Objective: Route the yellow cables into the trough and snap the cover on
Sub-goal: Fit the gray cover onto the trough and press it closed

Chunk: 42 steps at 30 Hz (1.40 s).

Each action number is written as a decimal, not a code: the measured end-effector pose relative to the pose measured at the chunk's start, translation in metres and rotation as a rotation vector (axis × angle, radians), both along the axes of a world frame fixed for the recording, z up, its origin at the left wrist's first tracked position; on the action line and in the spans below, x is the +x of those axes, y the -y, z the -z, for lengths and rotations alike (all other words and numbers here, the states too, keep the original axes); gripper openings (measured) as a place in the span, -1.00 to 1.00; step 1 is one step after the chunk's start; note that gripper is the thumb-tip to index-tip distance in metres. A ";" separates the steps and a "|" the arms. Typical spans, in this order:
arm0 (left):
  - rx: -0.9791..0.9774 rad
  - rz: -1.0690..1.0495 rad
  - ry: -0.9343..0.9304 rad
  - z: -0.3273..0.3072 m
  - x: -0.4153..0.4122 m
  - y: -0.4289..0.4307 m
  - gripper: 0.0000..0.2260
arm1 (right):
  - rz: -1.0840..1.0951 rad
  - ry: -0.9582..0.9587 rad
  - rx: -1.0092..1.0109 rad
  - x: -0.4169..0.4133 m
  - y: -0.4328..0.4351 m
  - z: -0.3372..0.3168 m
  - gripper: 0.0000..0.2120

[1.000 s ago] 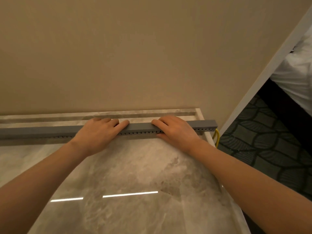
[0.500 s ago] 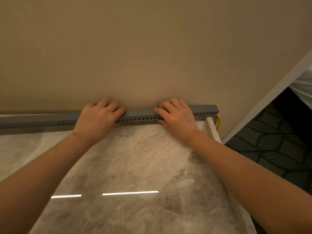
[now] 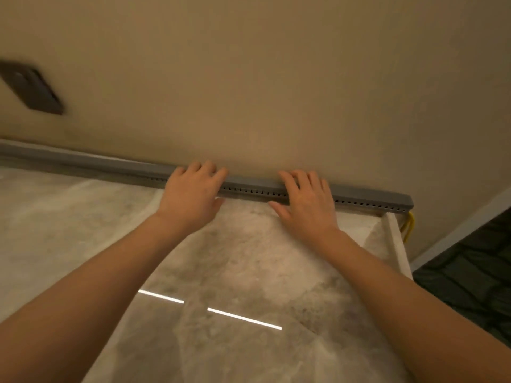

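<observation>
The left hand (image 3: 193, 194) and right hand (image 3: 307, 207) press flat on the grey trough (image 3: 249, 186), fingers straight. Yellow cables (image 3: 410, 225) hang at its right end

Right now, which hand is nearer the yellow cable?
The right hand, resting on the grey trough toward the end where the yellow cable hangs down; the left hand sits farther along.

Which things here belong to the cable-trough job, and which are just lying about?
Job: grey slotted trough against the wall; yellow cables hanging at its right end; left hand and right hand, both laid on the trough.
Not the job: dark wall plate, upper left; marble countertop; patterned carpet.
</observation>
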State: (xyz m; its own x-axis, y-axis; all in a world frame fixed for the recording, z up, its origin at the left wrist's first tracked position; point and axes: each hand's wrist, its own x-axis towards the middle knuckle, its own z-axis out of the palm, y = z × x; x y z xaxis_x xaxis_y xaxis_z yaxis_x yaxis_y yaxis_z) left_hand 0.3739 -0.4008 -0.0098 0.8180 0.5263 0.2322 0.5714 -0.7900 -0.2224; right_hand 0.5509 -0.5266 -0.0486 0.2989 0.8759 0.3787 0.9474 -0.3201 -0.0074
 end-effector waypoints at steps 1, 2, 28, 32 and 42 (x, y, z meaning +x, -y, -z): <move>-0.009 -0.017 0.010 -0.004 -0.013 0.005 -0.59 | -0.036 -0.012 0.012 -0.010 -0.004 -0.002 -0.51; -0.016 -0.040 0.015 -0.008 -0.027 0.010 -0.60 | -0.082 -0.027 0.024 -0.022 -0.008 -0.004 -0.52; -0.148 -0.432 0.072 -0.071 -0.470 -0.051 -0.61 | -0.390 -0.291 0.141 -0.456 -0.178 -0.069 -0.60; -0.204 -0.438 0.048 -0.056 -0.487 -0.102 -0.63 | -0.377 -0.282 0.141 -0.471 -0.229 -0.065 -0.60; -0.290 -0.413 -0.166 -0.028 -0.455 -0.284 -0.64 | -0.315 -0.269 0.061 -0.439 -0.383 -0.037 -0.61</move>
